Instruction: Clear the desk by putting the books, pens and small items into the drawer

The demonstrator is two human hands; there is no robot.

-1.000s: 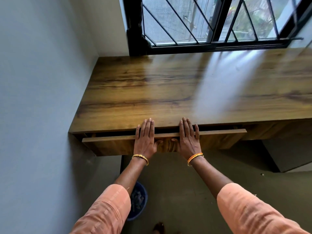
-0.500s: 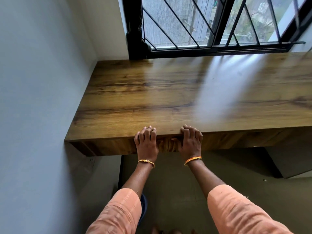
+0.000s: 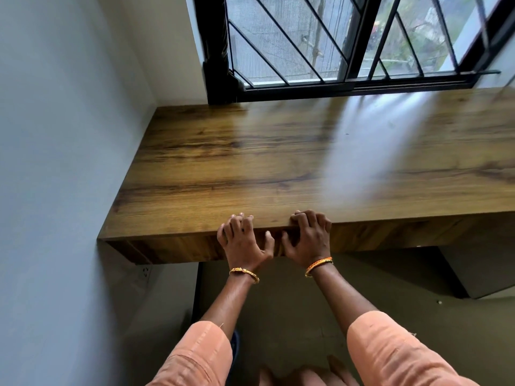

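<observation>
Daylight, soft and overcast, enters through the barred window point(image 3: 348, 43) at top. Broad pale glare streaks the desk top point(image 3: 250, 162), right half washed out. Deep shadow beneath the desk. Wide-angle bowing at wall edges. Slight overall softness; lower edge blurred.

brown wood-grain desk point(image 3: 250, 168), black window grille point(image 3: 306, 51), peach sleeves point(image 3: 390, 352), gold bangles point(image 3: 243, 274).

- A wooden desk top point(image 3: 278, 168) fills the corner, and pale daylight shines on its right part.
- Plain grey walls point(image 3: 55, 162) stand on the left and behind.
- A window point(image 3: 348, 37) with black bars is above the desk.
- The floor point(image 3: 292, 302) below is dull and dark.
</observation>
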